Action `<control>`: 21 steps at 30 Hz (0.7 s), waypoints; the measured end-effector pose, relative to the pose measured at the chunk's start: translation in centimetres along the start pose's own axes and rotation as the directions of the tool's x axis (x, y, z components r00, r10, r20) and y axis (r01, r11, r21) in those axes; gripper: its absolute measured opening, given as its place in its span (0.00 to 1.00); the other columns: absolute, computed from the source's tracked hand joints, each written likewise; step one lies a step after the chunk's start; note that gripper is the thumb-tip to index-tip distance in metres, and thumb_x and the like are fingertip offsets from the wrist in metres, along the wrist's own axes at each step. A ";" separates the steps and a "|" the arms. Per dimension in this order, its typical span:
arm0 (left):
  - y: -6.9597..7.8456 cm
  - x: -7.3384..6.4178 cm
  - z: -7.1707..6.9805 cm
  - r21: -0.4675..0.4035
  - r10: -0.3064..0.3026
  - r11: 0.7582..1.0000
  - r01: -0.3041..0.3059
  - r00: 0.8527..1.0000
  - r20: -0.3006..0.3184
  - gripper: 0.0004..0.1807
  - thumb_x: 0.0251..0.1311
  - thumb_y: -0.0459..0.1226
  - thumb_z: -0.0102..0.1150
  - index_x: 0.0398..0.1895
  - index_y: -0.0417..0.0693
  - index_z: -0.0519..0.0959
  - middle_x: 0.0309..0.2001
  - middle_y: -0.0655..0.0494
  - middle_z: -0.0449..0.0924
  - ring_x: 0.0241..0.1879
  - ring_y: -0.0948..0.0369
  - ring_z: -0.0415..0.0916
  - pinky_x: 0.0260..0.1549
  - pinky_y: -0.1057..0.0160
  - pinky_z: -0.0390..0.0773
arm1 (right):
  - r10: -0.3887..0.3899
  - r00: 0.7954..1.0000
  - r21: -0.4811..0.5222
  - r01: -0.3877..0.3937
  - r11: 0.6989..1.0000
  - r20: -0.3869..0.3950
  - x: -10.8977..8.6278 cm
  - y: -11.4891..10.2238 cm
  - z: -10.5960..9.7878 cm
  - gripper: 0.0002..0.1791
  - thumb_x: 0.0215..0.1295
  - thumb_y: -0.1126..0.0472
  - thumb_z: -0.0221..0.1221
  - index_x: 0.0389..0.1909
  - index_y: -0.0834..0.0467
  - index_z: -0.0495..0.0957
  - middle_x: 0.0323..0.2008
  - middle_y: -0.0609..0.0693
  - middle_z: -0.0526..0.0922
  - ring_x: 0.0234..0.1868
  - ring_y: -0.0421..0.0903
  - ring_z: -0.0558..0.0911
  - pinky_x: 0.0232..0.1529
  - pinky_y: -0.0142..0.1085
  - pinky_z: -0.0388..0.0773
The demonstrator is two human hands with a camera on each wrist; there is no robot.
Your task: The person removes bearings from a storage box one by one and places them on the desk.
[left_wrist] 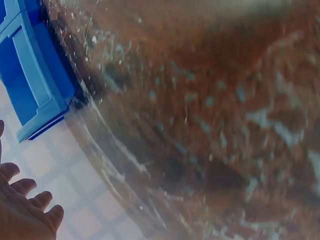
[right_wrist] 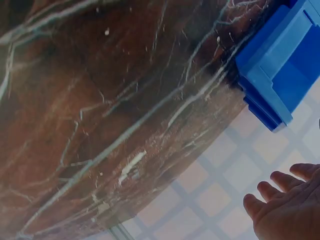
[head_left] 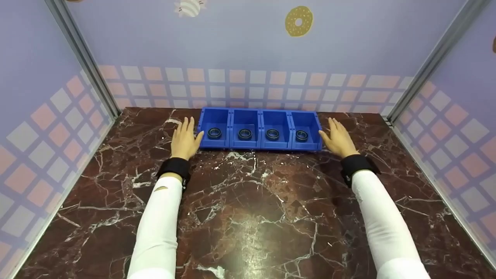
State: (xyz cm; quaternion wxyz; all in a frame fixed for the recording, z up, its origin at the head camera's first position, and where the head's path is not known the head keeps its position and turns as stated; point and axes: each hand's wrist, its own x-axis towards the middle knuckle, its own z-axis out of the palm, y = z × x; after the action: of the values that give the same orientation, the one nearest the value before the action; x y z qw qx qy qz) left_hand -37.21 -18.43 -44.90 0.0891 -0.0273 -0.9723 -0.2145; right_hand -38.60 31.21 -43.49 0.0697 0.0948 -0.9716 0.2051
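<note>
A row of joined blue plastic bins point(head_left: 244, 145) stands at the back of the table, one black ring-shaped bearing in each compartment. The leftmost bearing point(head_left: 214, 133) and the rightmost bearing point(head_left: 301, 135) lie flat near the front of their bins. My left hand point(head_left: 185, 140) is at the row's left end, fingers straight, thumb at the bin's side wall. At the other end my right hand point(head_left: 338, 140) mirrors it, its thumb tip right at the wall. Both wrist views show spread fingers beside a blue bin end point(left_wrist: 37, 75), with nothing in either palm.
The dark red marbled table point(head_left: 240, 209) reaches forward from the bins. A patterned back wall point(head_left: 248, 50) rises close behind them, and side panels point(head_left: 35, 155) with metal corner posts point(head_left: 426, 58) enclose the table left and right.
</note>
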 end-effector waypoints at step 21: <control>0.7 0.8 1.8 -0.178 -0.101 0.978 0.107 0.994 0.046 0.38 0.81 0.46 0.44 0.80 0.29 0.48 0.79 0.30 0.51 0.78 0.38 0.50 0.77 0.45 0.52 | 0.103 0.994 0.164 -0.109 0.980 0.047 0.1 0.8 2.9 0.36 0.82 0.58 0.46 0.75 0.81 0.47 0.74 0.80 0.52 0.77 0.74 0.51 0.79 0.59 0.46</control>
State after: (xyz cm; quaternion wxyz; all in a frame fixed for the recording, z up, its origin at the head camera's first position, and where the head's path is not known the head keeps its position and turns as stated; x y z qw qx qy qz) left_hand -38.23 -16.98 -46.08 0.0573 0.0117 -0.9504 -0.3054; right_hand -39.11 30.68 -46.42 0.0321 0.0523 -0.9559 0.2873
